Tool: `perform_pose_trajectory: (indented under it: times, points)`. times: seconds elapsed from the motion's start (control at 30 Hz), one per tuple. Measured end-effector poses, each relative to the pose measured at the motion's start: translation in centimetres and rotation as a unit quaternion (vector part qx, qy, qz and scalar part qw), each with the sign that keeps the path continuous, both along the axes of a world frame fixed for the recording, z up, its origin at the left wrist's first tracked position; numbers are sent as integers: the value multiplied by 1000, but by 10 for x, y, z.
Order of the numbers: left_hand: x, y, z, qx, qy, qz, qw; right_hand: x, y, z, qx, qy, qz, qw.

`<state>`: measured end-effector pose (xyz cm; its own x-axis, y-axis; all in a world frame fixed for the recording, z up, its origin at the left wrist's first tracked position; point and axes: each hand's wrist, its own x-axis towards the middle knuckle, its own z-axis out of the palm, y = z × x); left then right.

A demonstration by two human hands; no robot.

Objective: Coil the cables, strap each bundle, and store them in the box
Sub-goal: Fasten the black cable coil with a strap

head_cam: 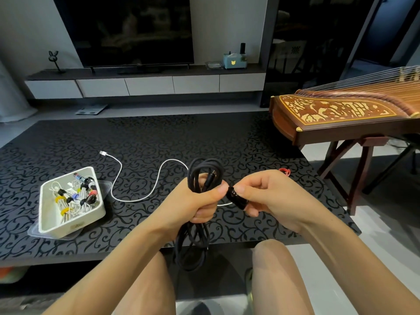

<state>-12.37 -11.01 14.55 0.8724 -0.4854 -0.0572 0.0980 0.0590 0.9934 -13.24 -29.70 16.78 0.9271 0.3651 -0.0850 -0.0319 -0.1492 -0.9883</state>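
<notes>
My left hand (195, 202) grips a coiled black cable (200, 171) around its middle, with loops sticking out above and hanging below the fist. Right beside it, my right hand (266, 196) pinches a black strap (236, 197) between thumb and fingers, one end touching the left thumb. A white cable (138, 197) lies loose and uncoiled on the table behind my hands. The white box (68, 226) at the left holds several strapped white cable bundles. A red strap (285, 171) lies on the table just past my right hand.
The black patterned table (159, 137) fills the middle. A clear lid (34, 230) lies under the box. A wooden zither on a stand (341, 117) stands at the right. A TV and low cabinet (145, 84) are behind. My knees are below the table's front edge.
</notes>
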Motion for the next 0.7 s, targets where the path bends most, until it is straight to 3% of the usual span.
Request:
perform_pose_trajectory:
  times: [0.13,0.23,0.27,0.33,0.4,0.43,0.47,0.57,0.7]
  points:
    - [0,-1,0,-50,40,-29,998,5,1,1,62,108,32,992]
    - [0,-6,1,-95,67,-36,993,4,6,-1,77,91,-4,993]
    - [1,-8,1,-101,69,-31,992,2,7,-3,59,45,-41,996]
    - [2,-10,0,-112,70,-12,991,-2,9,-10,-37,-131,-141,981]
    - [2,-12,1,-122,72,18,990,-7,13,-14,-153,-304,-190,921]
    - [0,-12,1,-123,72,29,989,-10,14,-14,-185,-346,-187,901]
    - [-1,-13,1,-121,68,35,990,-12,16,-14,-199,-355,-178,896]
    - [-3,-12,1,-106,42,36,993,-15,16,-8,-158,-281,-147,935]
    - [-8,-11,2,-30,-23,35,999,-17,17,2,-153,-196,-124,961]
